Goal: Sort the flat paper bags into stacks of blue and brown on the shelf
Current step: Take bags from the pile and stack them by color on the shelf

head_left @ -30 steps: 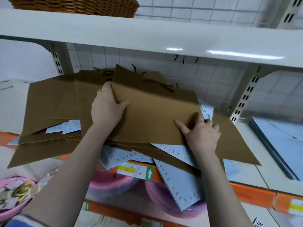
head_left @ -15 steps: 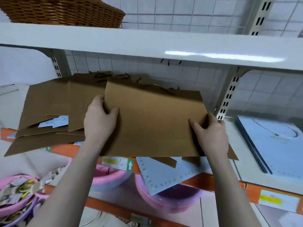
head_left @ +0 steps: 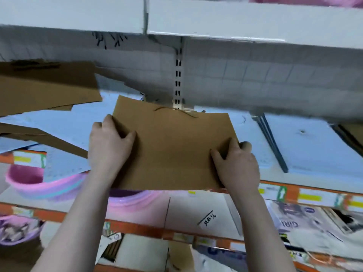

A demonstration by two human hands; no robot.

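— Where's the bag right now?

— I see one flat brown bag [head_left: 172, 148] held level in front of the shelf [head_left: 255, 22], its far edge with the string handle over the shelf's front lip. My left hand [head_left: 108, 146] grips its left edge, thumb on top. My right hand [head_left: 235, 165] grips the right edge the same way, fingers curled under.

— So which step is this?

— I'd say I'm carrying a brown one off toward its stack. The mixed heap of brown bags [head_left: 45, 87] lies to the left with blue bags [head_left: 64, 124] showing underneath it. A neat blue stack [head_left: 306, 146] sits to the right, and a brown edge [head_left: 351, 132] peeks past it at the far right.

— And next?

— Pick the brown spot, likely beyond the blue stack, keep the bag flat, square its corners, then let go with both hands.
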